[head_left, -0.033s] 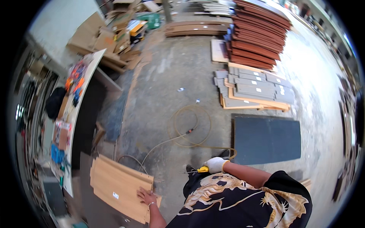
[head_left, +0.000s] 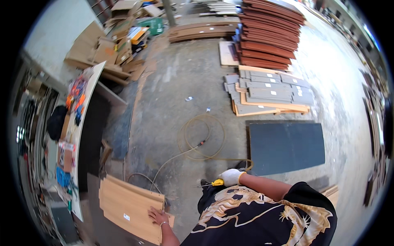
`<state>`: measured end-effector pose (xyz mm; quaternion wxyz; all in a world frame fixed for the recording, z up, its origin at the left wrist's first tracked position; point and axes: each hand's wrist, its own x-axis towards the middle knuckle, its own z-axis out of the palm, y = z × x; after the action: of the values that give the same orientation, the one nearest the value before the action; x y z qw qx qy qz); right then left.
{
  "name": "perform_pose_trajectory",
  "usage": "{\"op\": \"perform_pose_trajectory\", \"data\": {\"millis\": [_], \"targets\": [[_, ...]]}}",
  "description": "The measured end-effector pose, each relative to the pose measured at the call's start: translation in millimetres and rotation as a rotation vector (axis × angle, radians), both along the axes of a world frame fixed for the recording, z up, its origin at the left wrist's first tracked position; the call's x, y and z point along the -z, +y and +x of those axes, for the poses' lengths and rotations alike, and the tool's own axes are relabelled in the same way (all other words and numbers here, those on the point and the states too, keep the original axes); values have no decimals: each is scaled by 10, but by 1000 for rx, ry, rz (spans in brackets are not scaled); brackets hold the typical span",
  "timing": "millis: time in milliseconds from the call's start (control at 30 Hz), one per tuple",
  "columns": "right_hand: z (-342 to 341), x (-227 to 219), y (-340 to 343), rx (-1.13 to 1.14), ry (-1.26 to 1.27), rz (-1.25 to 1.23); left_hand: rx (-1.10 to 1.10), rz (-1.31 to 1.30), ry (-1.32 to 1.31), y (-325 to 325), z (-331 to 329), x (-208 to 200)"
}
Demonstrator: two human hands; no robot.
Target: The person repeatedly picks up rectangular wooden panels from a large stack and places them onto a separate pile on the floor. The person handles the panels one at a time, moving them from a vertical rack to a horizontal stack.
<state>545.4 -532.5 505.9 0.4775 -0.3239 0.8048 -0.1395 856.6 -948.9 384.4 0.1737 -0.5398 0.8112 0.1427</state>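
My bare left hand (head_left: pixel 156 216), with a band at the wrist, lies spread on the right end of several stacked light-wood panels (head_left: pixel 123 201). The top panel bears a small white label. My right hand (head_left: pixel 231 177), in a white glove, is closed round the yellow handle of a screwdriver (head_left: pixel 217 182). The screwdriver's thin metal shaft points left, in front of my body and away from the panels. Beneath the panels is a dark board (head_left: pixel 93 205).
A coiled hose (head_left: pixel 204 143) lies on the floor ahead. To the right are a dark flat slab (head_left: pixel 287 147), stacked grey boards (head_left: pixel 269 92) and a tall pile of reddish-brown boards (head_left: pixel 269 35). A cluttered white bench (head_left: pixel 88 110) runs along the left, with cardboard (head_left: pixel 88 47) beyond it.
The view has shifted slightly, so the surroundings sit a little differently in the picture. My left hand stays on the panels, and my right hand still grips the screwdriver.
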Motion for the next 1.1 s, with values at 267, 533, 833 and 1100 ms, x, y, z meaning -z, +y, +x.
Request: {"op": "perform_pose_trajectory", "data": {"millis": [267,533,833,1100], "targets": [[-543,-11,1538,274,-34,-46,-12,14,-206,758,-1752,-21],[-595,349,2439,643,-27,77,60,1060,392,3150,-4512,69],[-900,562,3088,1151,-65,137,940,998,219,5444,-6262,415],[-1778,910,3321,1232,-282,253,1010,998,-183,5902,-6870,944]]}}
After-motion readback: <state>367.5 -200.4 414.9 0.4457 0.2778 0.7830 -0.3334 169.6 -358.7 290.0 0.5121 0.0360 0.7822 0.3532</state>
